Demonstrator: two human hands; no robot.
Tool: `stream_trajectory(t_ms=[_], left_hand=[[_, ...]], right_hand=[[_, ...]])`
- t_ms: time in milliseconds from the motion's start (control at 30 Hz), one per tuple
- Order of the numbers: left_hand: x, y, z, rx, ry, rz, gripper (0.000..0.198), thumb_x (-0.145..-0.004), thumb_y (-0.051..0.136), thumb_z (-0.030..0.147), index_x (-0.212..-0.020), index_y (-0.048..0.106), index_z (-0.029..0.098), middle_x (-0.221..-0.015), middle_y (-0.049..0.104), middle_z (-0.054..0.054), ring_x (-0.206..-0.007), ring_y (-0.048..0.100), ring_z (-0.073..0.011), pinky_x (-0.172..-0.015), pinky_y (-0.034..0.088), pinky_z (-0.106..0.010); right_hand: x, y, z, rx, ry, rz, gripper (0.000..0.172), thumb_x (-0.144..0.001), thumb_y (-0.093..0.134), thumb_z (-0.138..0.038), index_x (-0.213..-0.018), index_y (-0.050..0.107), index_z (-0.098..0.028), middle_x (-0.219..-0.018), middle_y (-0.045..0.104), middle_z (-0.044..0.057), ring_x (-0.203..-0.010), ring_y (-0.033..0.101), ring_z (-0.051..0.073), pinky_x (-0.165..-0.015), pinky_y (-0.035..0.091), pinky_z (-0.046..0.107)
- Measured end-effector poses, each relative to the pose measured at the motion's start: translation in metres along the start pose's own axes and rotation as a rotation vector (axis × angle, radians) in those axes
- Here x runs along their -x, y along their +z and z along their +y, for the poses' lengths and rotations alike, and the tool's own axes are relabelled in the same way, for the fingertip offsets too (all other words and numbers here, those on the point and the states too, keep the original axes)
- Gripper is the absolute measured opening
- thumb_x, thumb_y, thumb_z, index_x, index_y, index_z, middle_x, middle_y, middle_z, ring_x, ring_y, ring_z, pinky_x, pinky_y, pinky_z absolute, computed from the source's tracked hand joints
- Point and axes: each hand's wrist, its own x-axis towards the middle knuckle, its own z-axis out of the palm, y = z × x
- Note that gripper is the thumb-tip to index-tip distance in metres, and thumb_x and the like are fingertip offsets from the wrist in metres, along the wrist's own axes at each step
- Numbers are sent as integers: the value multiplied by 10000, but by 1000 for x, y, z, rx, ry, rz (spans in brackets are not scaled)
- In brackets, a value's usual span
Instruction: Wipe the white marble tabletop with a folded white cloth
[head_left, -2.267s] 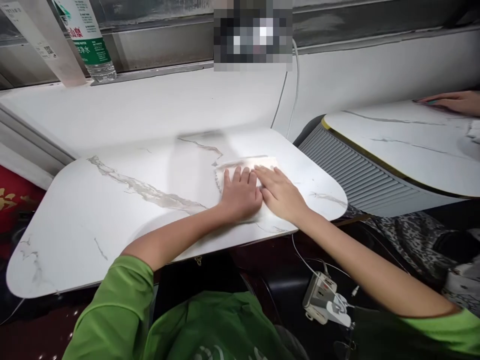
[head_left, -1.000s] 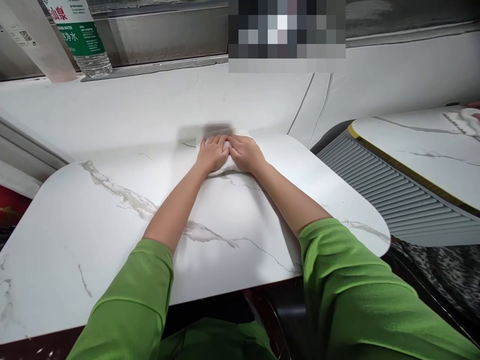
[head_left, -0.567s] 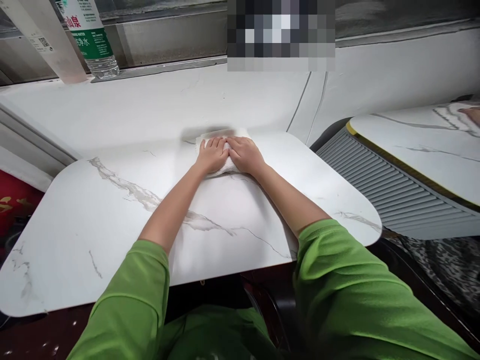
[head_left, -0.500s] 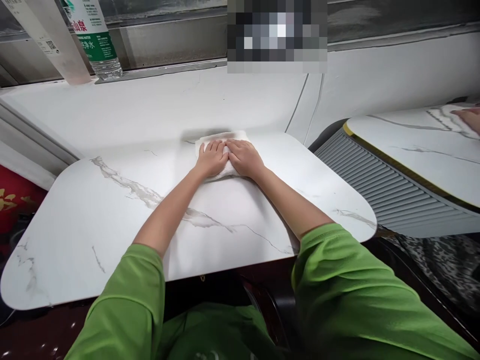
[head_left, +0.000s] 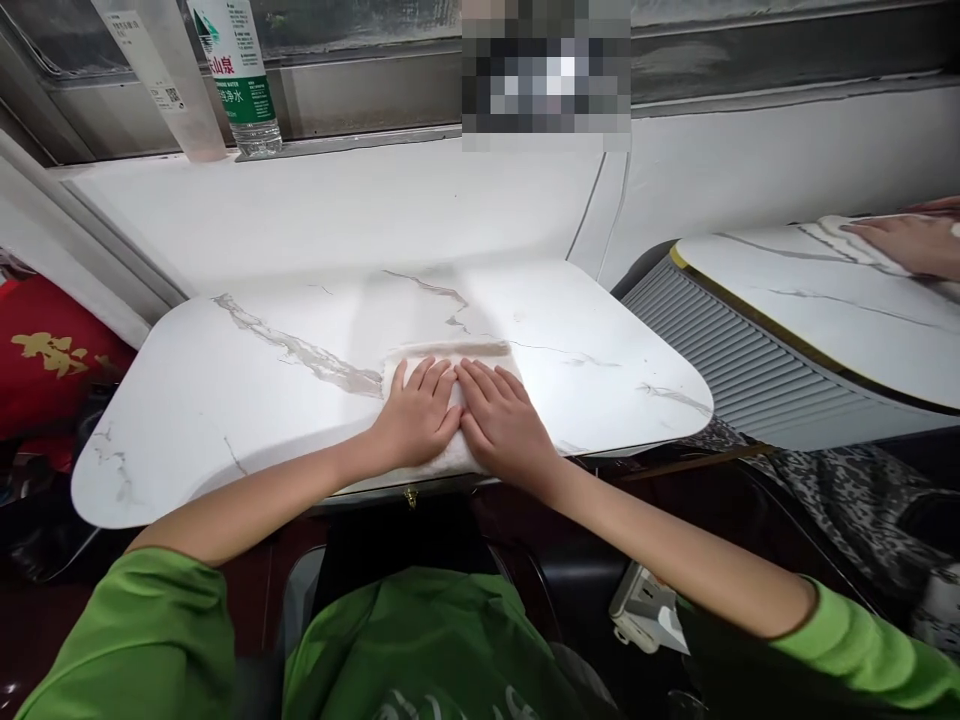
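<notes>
A folded white cloth point(head_left: 450, 462) lies on the marble-patterned white table point(head_left: 300, 310), close to its front edge. My left hand point(head_left: 420, 412) rests flat on the cloth's left half with fingers stretched out. Beside it, my right hand point(head_left: 506, 425) presses on the right half, its fingers also straight. The two thumbs nearly meet over the middle of the cloth. Part of the cloth is hidden beneath both palms.
A water bottle point(head_left: 251, 100) and a frosted plastic bottle point(head_left: 180, 95) stand on the window ledge. At the right, another person's hand point(head_left: 915, 240) presses a white cloth point(head_left: 847, 240) on a second table point(head_left: 757, 290). A red bag point(head_left: 52, 350) sits at the left.
Both my hands have drawn the cloth from the table's back edge toward its front edge. At the right table, the other person's hand and cloth show further into view.
</notes>
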Motion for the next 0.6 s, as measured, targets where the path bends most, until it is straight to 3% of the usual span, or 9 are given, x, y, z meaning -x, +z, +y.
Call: stream_trajectory(t_ms=[133,233,400,600], left_hand=[[19,-5,2,80,-35,-21,530,-980,327,316,-1479,373,145,-1595,353,-98,-1514,221,-212,-1265,84,-462],[16,-6,4,108,-121,-16,527,-965,328,280,-1470,380,140,-1597,349,-97,-1516,219,-211,-1266,100,-469],[-10,-4,-4,62,-220,13,573,-958,295,232,-1508,316,75,-1613,302,-132,-1521,200,-231,-1263,77,-490],[-53,-7,-39,46,-240,86,549,-987,242,247,-1504,334,85,-1608,322,-112,-1502,244,-213,-1259,97,-471]], right_hand=[[5,-9,-8,-62,-53,-17,537,-919,329,-231,-1394,518,-64,-1439,535,196,-1346,475,311,-1116,364,510],[-7,-10,-3,-124,-87,-29,517,-905,353,-231,-1357,554,-84,-1368,596,180,-1248,541,302,-1058,410,475],[-40,3,9,-167,-85,2,531,-894,330,-200,-1368,537,-77,-1363,596,164,-1239,527,295,-1058,391,446],[-92,26,25,-128,-47,-33,519,-899,308,-176,-1339,556,-55,-1401,570,164,-1282,499,282,-1096,352,427]])
